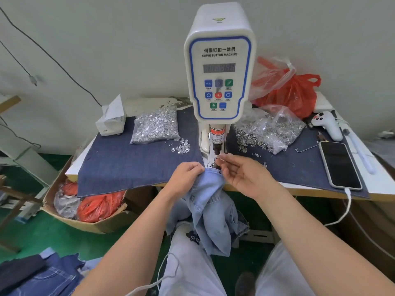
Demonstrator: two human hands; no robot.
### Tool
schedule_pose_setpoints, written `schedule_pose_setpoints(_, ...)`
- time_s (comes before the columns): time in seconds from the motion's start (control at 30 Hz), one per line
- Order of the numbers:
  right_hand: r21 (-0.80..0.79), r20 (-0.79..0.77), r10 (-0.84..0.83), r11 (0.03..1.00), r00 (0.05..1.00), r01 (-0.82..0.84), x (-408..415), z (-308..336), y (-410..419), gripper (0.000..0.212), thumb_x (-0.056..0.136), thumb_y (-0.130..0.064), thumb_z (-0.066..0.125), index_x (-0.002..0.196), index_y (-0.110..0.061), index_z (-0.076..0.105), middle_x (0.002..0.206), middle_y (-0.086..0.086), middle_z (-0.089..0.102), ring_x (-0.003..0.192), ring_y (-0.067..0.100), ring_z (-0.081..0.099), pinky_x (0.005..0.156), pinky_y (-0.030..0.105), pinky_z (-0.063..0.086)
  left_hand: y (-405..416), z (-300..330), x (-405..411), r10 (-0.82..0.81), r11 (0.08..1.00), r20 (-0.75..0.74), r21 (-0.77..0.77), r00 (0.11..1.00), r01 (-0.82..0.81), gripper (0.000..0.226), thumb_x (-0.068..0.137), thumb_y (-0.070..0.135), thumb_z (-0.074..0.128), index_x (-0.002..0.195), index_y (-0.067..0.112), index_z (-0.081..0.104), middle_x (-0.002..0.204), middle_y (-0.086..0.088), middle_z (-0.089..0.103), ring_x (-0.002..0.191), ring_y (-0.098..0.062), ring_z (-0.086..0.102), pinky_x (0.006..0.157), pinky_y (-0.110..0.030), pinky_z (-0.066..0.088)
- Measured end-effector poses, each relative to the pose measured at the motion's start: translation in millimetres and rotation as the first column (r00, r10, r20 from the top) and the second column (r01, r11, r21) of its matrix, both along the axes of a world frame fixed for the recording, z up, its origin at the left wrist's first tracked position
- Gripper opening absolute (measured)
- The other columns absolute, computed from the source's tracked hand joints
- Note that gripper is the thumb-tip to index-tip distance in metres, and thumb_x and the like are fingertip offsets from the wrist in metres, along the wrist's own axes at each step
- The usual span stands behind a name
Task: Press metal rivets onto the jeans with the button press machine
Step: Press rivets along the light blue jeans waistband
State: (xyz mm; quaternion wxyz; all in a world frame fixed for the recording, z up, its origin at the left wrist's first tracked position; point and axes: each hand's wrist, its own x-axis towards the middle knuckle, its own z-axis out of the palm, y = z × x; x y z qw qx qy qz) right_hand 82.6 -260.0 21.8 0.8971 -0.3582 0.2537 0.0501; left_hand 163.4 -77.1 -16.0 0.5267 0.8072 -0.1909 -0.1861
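Bright, even, diffuse light with only soft, faint shadows. Wide-angle lens bends the scene at the edges. Slight overall softness; the near right fingers blur slightly.

The servo button machine (pixel 219 67) has a smooth, glossy white plastic housing, and the jeans (pixel 211 201) are soft, matt, pale blue denim. Darker matt denim cloth (pixel 136 165) covers the table, bearing clear plastic bags of shiny metal rivets (pixel 155 126). The phone (pixel 339 165) screen is glossy black glass; the carton (pixel 89 223) is dull cardboard.
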Motion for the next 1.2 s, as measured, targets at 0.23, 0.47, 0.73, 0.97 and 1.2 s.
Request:
schedule_pose_setpoints(0.23,-0.94,-0.115,0.405,0.251,0.907,-0.232,-25.2,-16.2,-13.3,0.008,0.098,-0.038,0.065,0.101,-0.037,0.073,0.097,-0.02,0.071,0.083,-0.01,0.063,0.076,0.02,0.046,4.7,3.7,-22.5,-0.11,0.977,-0.083,-0.193,0.99,0.092,0.027,0.107,0.022,0.058,0.089,0.007,0.073,0.085,-0.002,0.067,0.083,-0.014,0.059,0.08,-0.025,0.047)
schedule_pose_setpoints(0.47,-0.861,-0.104,0.552,0.367,0.827,-0.353,-23.7,-13.8,-37.2,0.024,0.096,-0.026,0.072,0.101,-0.003,0.067,0.093,0.013,0.069,0.087,0.023,0.063,0.094,0.047,0.054,-4.3,11.4,-38.1,-0.004,1.0,0.045,-0.021,0.999,0.005,0.022,0.107,0.025,0.062,0.098,0.01,0.076,0.09,-0.004,0.074,0.084,-0.009,0.064,0.085,-0.034,0.052)
schedule_pose_setpoints(0.73,-0.924,-0.35,0.604,-0.097,0.716,-0.37,-4.4,-13.1,-36.3,0.045,0.108,-0.041,0.041,0.08,-0.007,0.05,0.076,0.008,0.05,0.073,0.017,0.046,0.069,0.035,0.034,2.8,-10.0,-38.7,0.113,0.98,0.205,0.136,0.972,-0.143,0.012,0.102,0.024,0.069,0.094,0.016,0.074,0.092,0.008,0.073,0.09,-0.008,0.065,0.084,-0.026,0.05)
schedule_pose_setpoints(0.97,-0.937,-0.292,0.548,0.001,0.784,-0.35,-1.8,-30.5,-42.4,0.031,0.103,-0.041,0.053,0.091,-0.013,0.059,0.075,-0.006,0.054,0.067,0.007,0.046,0.067,0.027,0.041,6.5,-22.4,-40.1,-0.038,0.902,0.568,0.373,0.822,-0.216,0.012,0.098,0.041,0.071,0.091,0.036,0.078,0.089,0.028,0.061,0.097,-0.004,0.045,0.086,-0.037,0.033)
schedule_pose_setpoints(1.2,-0.956,-0.217,0.525,0.058,0.823,-0.288,-2.4,-39.3,-45.2,0.029,0.104,-0.036,0.053,0.089,-0.011,0.056,0.071,-0.01,0.047,0.055,-0.001,0.038,0.053,0.016,0.034,11.3,-1.5,38.0,0.393,0.816,0.434,0.241,0.811,-0.525,0.019,0.102,0.031,0.066,0.114,0.017,0.071,0.108,0.001,0.074,0.101,-0.021,0.067,0.088,-0.031,0.048)
